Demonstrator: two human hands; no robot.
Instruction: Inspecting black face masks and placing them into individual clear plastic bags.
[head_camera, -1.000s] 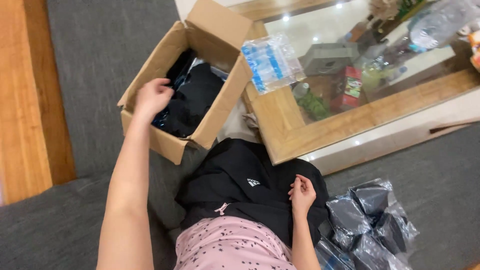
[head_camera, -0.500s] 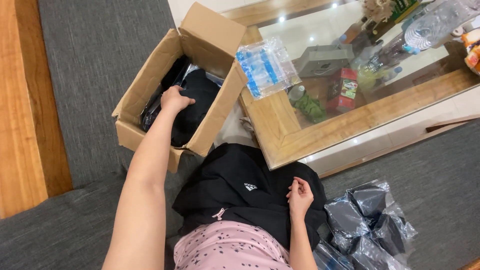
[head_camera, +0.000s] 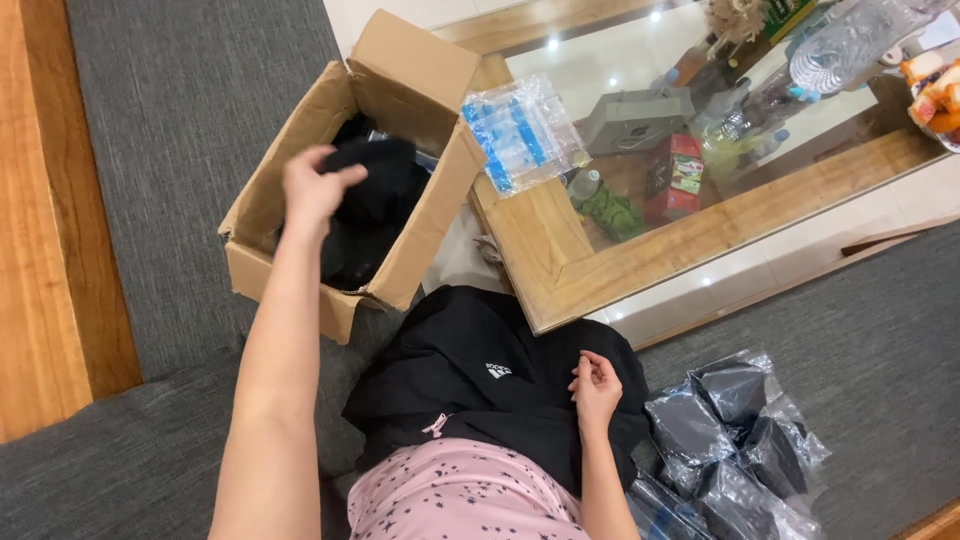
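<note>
We see the left hand (head_camera: 315, 188) closed around a black garment (head_camera: 385, 180) above the open cardboard box (head_camera: 395, 65), far left. The right hand (head_camera: 596, 388) rests loosely curled, empty, on black clothing (head_camera: 470, 375); clear-wrapped dark packages (head_camera: 735, 430) lie near right.

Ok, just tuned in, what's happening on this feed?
A person sits on grey carpet with a black garment across their lap. Their left hand grips a black item at the open cardboard box, which holds more dark items. The right hand rests on the garment. A pile of plastic-bagged dark items lies to their right, beside a glass-topped table.
</note>
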